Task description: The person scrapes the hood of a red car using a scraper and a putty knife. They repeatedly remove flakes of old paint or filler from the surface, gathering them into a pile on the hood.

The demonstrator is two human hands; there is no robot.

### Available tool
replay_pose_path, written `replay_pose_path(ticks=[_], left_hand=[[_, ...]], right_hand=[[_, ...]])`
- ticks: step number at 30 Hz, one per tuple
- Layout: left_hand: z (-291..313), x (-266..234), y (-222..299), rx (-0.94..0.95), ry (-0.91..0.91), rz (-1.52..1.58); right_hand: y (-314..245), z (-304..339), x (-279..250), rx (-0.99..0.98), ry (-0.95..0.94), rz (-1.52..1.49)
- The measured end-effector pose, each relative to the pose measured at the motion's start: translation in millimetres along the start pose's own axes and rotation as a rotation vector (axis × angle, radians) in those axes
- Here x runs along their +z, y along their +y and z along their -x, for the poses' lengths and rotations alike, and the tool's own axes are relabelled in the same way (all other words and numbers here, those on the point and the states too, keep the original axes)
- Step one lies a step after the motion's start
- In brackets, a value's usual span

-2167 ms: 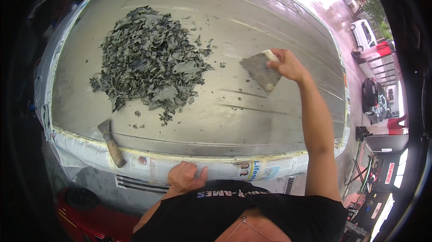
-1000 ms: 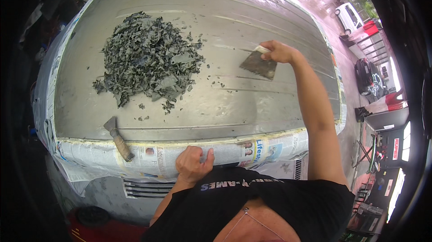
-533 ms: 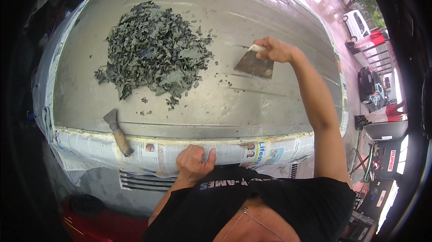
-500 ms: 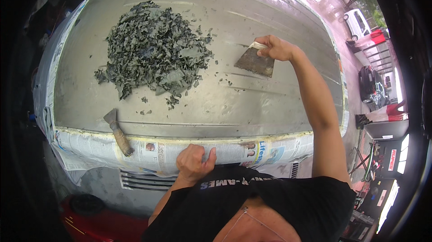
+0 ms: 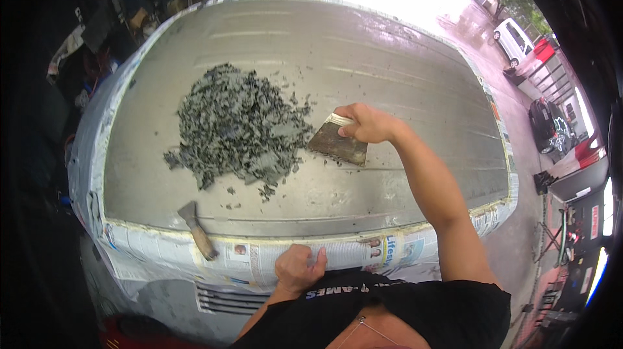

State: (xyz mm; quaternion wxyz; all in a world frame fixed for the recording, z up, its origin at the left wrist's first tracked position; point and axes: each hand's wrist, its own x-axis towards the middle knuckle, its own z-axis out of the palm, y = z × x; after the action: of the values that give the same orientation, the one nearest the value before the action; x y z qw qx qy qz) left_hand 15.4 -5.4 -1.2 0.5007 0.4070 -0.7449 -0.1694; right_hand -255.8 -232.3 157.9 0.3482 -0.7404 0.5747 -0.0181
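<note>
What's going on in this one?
A person's right hand grips a wide, flat scraper at the right side of a heap of grey flakes on a broad panel. The left hand is curled at the newspaper along the near edge. A second, narrower scraper lies across that edge.

The flakes [image 5: 240,125] are grey-green, the scraper [image 5: 339,144] mottled brown, the panel [image 5: 311,44] dull silver.

Far panel [image 5: 396,57] passable — flake heap [image 5: 237,125] (left) blocks.

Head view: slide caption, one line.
Right hand holding a wide scraper beside a heap of grey flakes on a ribbed panel.
</note>
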Motion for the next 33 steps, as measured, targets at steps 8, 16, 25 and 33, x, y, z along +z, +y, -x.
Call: replay_pose_path(ticks=[8,16,25,33], left_hand=[[12,3,-5,0.004,0.036,-0.023],[3,6,8,0.010,0.006,-0.061],[1,2,2,0.029,-0.027,-0.120],[8,-7,-10,0.091,-0.040,0.019]], right_hand=[[43,131,-18,-0.165,0.722,-0.567],[242,255,68,0.582,1.059,-0.591],[68,78,133,0.530,0.999,-0.237],[73,109,92,0.617,1.002,-0.263]])
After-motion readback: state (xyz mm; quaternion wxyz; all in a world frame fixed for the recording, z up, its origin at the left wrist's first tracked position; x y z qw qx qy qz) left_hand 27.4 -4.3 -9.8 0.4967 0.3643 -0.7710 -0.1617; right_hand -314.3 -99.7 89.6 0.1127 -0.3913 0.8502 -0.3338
